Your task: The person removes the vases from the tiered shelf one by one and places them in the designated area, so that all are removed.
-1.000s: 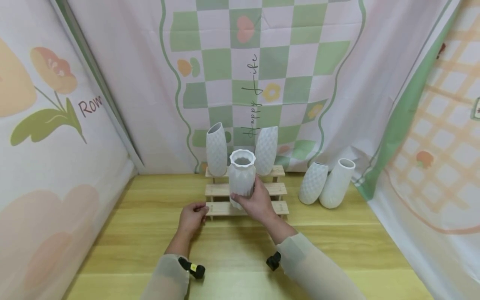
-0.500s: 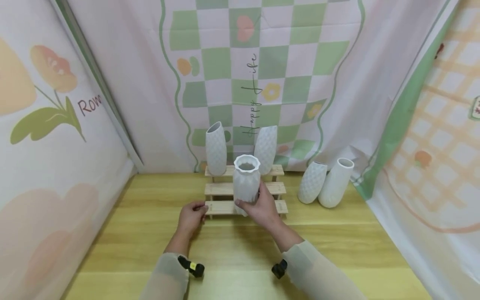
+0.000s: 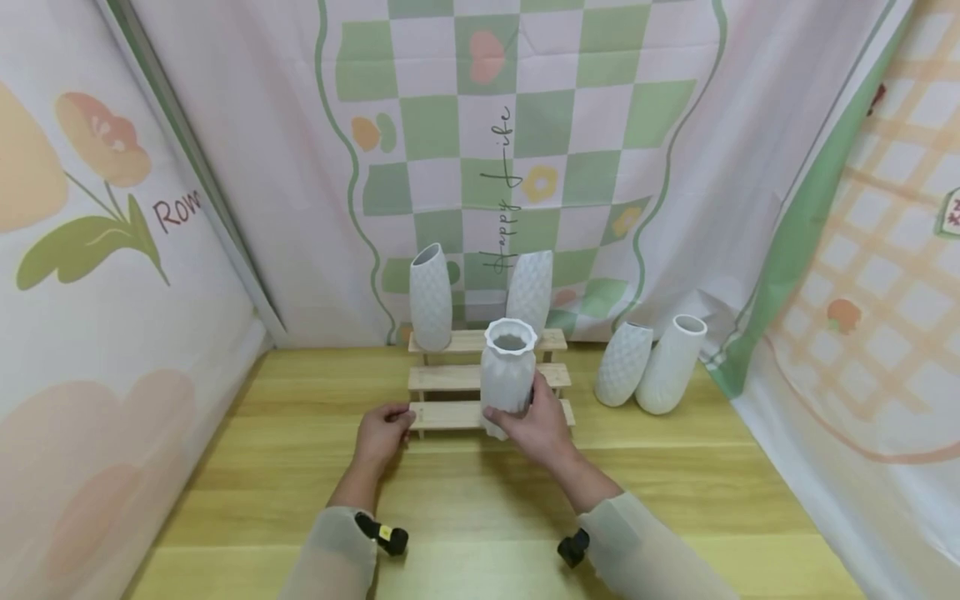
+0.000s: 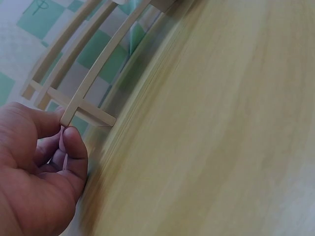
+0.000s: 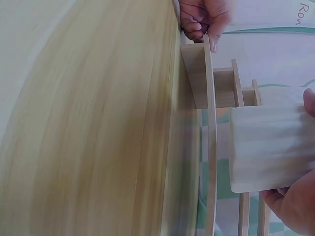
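A white vase with a scalloped rim (image 3: 507, 379) is gripped low on its body by the right hand (image 3: 542, 423), in front of the right half of a three-tier wooden rack (image 3: 446, 414). In the right wrist view the vase's base (image 5: 268, 147) shows beside the shelf boards, above the lowest one. The left hand (image 3: 382, 435) pinches the left end of the lowest shelf; the left wrist view shows thumb and finger on the board end (image 4: 74, 109). Two textured white vases stand on the top tier, one at the left (image 3: 431, 300), one at the right (image 3: 530, 292).
Right of the rack, a textured white vase (image 3: 624, 365) and a smoother white one (image 3: 671, 367) stand side by side on the wooden table (image 3: 465, 508). Patterned cloth (image 3: 517, 125) hangs behind and on both sides.
The right hand has carried the scalloped vase rightward and slightly nearer the person. The left hand stays at the shelf end, and the other vases have not moved.
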The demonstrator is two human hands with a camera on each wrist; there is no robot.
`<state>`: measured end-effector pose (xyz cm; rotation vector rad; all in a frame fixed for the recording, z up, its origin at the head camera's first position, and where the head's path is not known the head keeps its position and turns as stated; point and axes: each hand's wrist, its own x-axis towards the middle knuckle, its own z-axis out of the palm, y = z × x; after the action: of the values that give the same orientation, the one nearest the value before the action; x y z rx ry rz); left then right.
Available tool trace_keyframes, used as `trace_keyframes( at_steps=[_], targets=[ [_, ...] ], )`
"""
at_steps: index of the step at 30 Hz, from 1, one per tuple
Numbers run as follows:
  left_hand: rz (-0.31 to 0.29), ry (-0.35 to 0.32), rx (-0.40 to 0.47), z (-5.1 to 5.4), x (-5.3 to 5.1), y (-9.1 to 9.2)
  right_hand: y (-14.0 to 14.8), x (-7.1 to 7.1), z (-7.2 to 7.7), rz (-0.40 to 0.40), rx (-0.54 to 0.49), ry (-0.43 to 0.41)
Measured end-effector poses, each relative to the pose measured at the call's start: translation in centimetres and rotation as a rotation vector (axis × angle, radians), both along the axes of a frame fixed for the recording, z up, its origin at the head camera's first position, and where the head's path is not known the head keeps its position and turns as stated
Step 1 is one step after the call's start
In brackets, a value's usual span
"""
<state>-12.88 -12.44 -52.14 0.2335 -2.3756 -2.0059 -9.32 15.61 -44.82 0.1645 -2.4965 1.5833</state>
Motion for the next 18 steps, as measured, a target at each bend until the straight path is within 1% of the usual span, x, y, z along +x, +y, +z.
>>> trace_keyframes(
  at_steps=[9,18],
  targets=[
    [-0.003,0.000,0.008,0.0,0.0,0.0,1.3,0.2,-0.2,-0.030,0.019,0.010],
    [-0.004,-0.009,0.019,0.1,0.0,0.0,2.8,0.6,-0.6,-0.059,0.015,-0.033]
  ],
)
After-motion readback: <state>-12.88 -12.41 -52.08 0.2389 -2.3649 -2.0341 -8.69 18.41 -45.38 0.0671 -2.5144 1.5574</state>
